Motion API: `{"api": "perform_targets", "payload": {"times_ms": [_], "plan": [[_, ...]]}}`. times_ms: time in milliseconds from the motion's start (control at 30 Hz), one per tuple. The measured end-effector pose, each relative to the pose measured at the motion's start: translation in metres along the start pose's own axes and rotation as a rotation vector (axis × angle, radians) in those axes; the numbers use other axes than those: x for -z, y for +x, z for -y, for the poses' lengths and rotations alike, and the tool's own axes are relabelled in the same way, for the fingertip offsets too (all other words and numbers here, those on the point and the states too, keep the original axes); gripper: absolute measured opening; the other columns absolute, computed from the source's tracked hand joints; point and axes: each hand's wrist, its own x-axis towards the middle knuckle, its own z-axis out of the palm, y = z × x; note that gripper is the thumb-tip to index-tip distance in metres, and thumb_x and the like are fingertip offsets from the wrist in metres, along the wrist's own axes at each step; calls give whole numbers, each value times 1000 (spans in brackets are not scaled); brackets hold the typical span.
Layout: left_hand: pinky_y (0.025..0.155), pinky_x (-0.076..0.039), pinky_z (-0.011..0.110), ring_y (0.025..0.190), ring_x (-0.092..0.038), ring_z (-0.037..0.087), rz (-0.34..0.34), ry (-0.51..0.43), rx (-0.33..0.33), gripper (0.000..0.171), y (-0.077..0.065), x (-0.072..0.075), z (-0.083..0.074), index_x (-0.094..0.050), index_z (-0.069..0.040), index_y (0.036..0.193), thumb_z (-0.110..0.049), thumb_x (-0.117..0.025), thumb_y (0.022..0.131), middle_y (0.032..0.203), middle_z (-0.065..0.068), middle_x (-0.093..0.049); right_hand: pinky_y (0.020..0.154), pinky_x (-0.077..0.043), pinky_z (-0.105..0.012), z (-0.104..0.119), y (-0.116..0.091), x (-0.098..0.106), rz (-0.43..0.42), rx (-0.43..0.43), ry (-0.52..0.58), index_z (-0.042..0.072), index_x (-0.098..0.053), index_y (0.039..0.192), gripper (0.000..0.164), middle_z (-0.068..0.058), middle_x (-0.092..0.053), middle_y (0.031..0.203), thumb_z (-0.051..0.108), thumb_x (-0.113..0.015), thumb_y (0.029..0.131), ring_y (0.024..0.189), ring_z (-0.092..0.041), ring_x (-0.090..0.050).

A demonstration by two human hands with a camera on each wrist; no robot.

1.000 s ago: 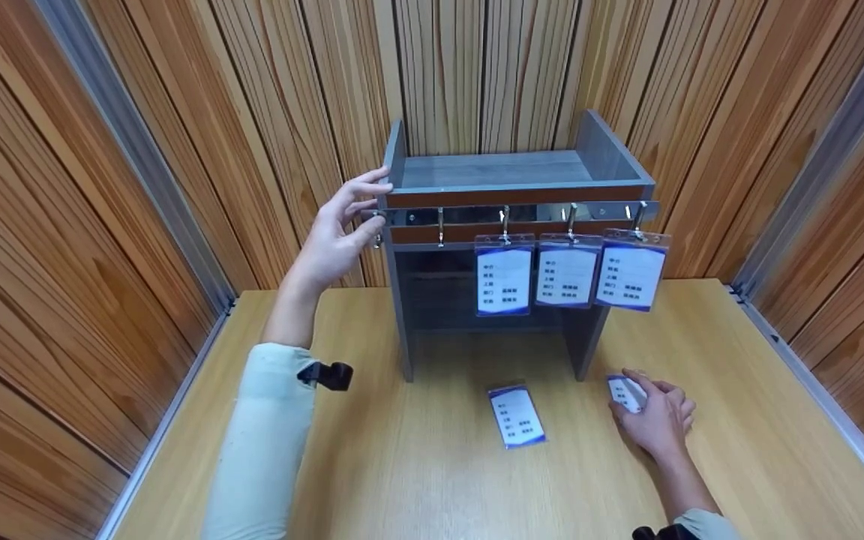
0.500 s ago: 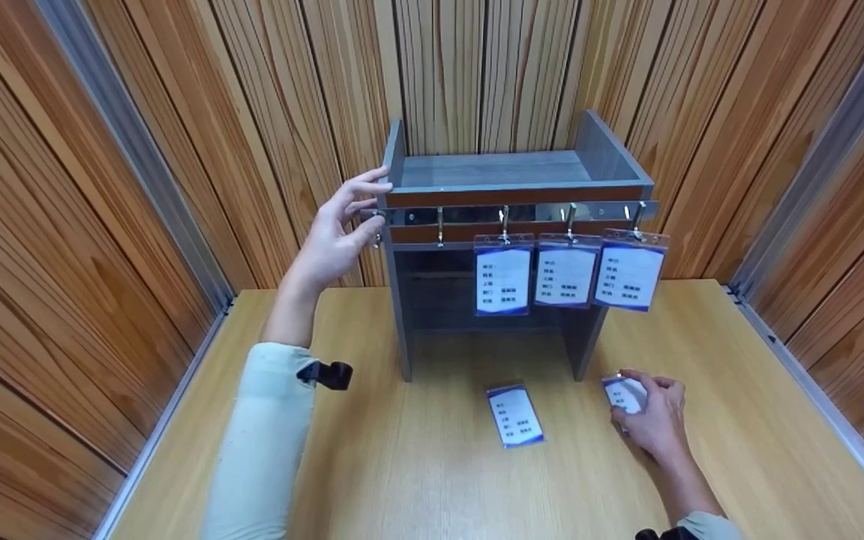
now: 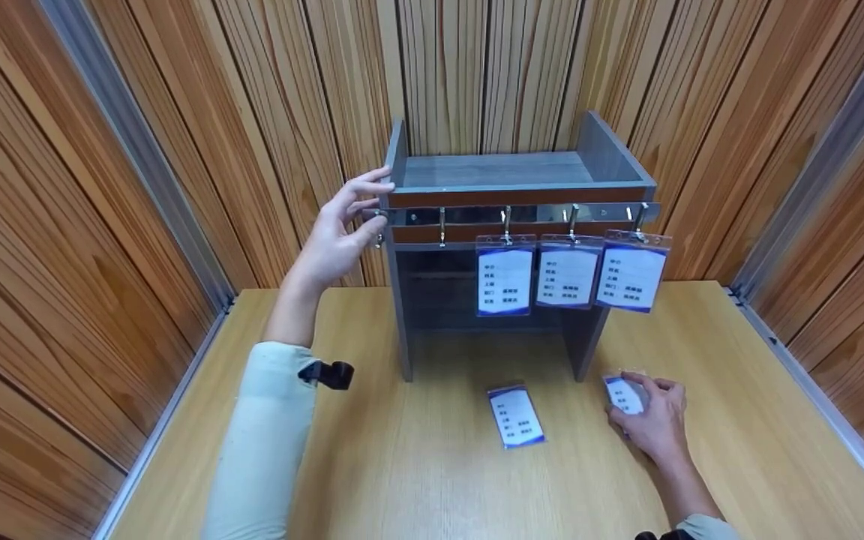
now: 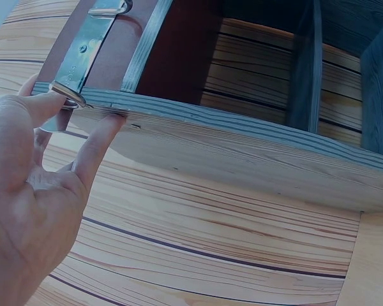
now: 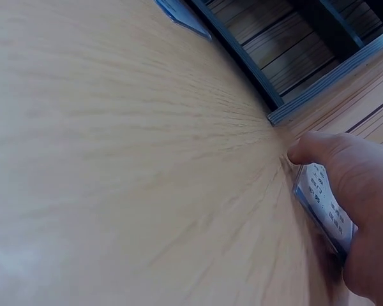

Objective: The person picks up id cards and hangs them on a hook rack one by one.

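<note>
My left hand [image 3: 338,240] holds the left front edge of a grey desktop shelf [image 3: 492,169]. Its thumb lies at the end hook [image 4: 67,94] of the metal hook rail [image 3: 477,214], and a fingertip touches the side panel [image 4: 198,124]. Down at the right, my right hand [image 3: 657,420] grips a name badge [image 3: 622,394] by its edges, thumb on one side and fingers on the other. The badge is partly hidden by the hand and tilts up from the table in the right wrist view. Another name badge [image 3: 516,416] lies face up in front of the shelf.
Three name badges [image 3: 504,281] hang from the rail's right-hand hooks. A bare hook [image 3: 442,227] shows to their left. The shelf stands on the wooden table [image 3: 432,487] near the wood-panelled back wall [image 3: 312,112].
My right hand has shifted slightly left with the badge, showing more of the card's face. The left hand stays at the shelf's edge.
</note>
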Motion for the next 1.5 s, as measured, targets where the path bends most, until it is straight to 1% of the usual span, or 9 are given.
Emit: {"api": "perform_targets", "payload": {"times_ms": [267,400,500,667,933,1167,1267,1400,1500], "plan": [[140,-35,56,167,-44,31,-5,11,14,39,-1,0,0,-60,-1,150,5,-57,112,181,11,-44,120,-34,-74,2,-1,4,-12,-29,32,7,-51,165,77,-38,-19,168,20,-85,97,153,-59,-26],[139,-36,55,167,-44,32,-11,6,2,38,0,-1,1,-60,1,149,6,-57,111,180,13,-45,121,-33,-74,5,-1,5,-24,-25,42,8,-50,166,77,-35,-21,169,19,-84,98,153,-58,-26],[139,-37,53,168,-44,32,-19,12,-3,38,0,-2,1,-59,1,148,6,-57,111,179,13,-46,120,-33,-71,7,-2,5,-50,4,45,7,-53,163,75,-35,-24,168,16,-85,96,152,-58,-28],[140,-36,53,168,-43,30,-31,35,19,38,-1,-4,0,-59,-3,148,5,-55,111,181,8,-44,117,-34,-66,9,-6,2,-86,61,45,5,-58,158,72,-35,-29,162,13,-88,94,148,-56,-33],[140,-34,56,168,-43,31,-21,52,20,38,0,-5,-1,-57,-4,149,5,-53,112,182,7,-43,121,-34,-68,10,-15,-3,-69,69,48,8,-59,157,67,-32,-28,163,15,-86,96,149,-55,-32],[139,-35,56,166,-45,30,-31,44,22,38,0,-5,-1,-58,-5,149,5,-53,112,180,7,-46,120,-37,-68,16,-19,-14,-79,152,6,-1,-63,149,62,-32,-32,159,14,-88,93,148,-54,-34],[140,-34,56,166,-44,30,-28,38,22,38,1,-6,-1,-57,-5,149,5,-53,112,180,7,-46,119,-38,-68,19,-21,-18,-87,165,-2,-1,-65,147,61,-31,-33,158,14,-88,92,147,-53,-35],[140,-34,55,168,-43,29,-23,38,15,38,1,-6,-1,-56,-1,150,5,-52,112,180,8,-45,115,-39,-64,21,-24,-23,-110,180,11,1,-69,144,59,-30,-35,156,12,-90,89,145,-51,-38],[140,-35,54,167,-44,30,-28,40,5,38,1,-6,0,-56,1,149,6,-53,111,180,10,-46,108,-42,-58,23,-26,-28,-147,232,26,1,-74,137,57,-31,-41,151,11,-92,84,139,-49,-44]]}}
